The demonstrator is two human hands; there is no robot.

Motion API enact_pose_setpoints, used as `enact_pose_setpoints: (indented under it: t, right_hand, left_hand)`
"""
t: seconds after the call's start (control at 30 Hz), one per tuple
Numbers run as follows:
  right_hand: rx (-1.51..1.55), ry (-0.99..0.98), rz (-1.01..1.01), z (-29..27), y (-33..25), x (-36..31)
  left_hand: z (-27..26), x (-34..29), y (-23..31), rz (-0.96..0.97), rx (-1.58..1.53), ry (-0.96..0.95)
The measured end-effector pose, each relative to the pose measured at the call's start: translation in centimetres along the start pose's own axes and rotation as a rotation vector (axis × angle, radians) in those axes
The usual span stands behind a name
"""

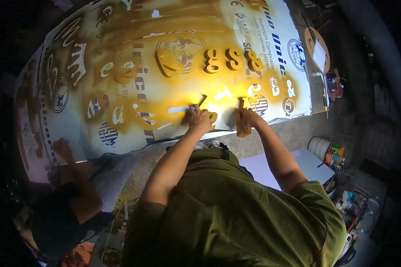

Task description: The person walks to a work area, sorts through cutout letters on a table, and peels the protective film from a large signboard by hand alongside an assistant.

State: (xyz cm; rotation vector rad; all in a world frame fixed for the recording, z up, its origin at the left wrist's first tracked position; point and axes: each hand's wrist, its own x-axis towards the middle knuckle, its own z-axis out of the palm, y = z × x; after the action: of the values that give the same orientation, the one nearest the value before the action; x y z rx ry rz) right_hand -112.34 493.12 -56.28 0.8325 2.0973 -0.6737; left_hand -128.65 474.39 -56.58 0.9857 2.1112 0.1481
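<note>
A white panel point(272, 113) with printed film lies before me, covered in golden-brown overspray and pale letter-shaped marks. My left hand point(199, 120) is closed at the panel's near part, its fingers on a slim, golden-brown letter-shaped piece point(203, 99) whose end sticks out beyond them. Just right of that wrist, another golden letter-shaped piece point(213, 118) lies partly hidden. Over the near edge, my right hand point(250, 119) grips a thick golden-brown letter-shaped piece point(243, 131). Farther away stand raised letter-shaped pieces point(211, 61), including an S point(233, 60) and an ampersand point(253, 61).
At the left, another person's hand point(63, 150) is by the panel's near corner. A pale board point(303, 162) lies low at the right, with a white spool point(319, 146) beside it. A round tan disc point(318, 38) sits past the panel's right edge.
</note>
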Motion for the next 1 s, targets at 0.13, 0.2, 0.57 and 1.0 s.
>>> enact_pose_setpoints:
  t: [0.13, 0.2, 0.57, 1.0]
  right_hand:
    - [0.086, -0.073, -0.040, -0.1, 0.8, 0.0]
    - [0.137, -0.119, -0.066, -0.4, 1.0, -0.4]
    - [0.124, -0.131, -0.551, -2.6, -9.2, -6.4]
    - [-0.132, -0.185, -0.715, 2.3, -30.8, -6.5]
  left_hand:
    - [-0.8, -0.5, 0.2, -0.023, -0.009, -0.039]
    - [-0.5, -0.8, -0.6, 0.037, -0.065, 0.058]
    - [-1.4, -11.9, -12.3, -0.085, -0.467, 0.324]
    - [5.0, -33.9, -27.3, -0.445, -0.752, 0.724]
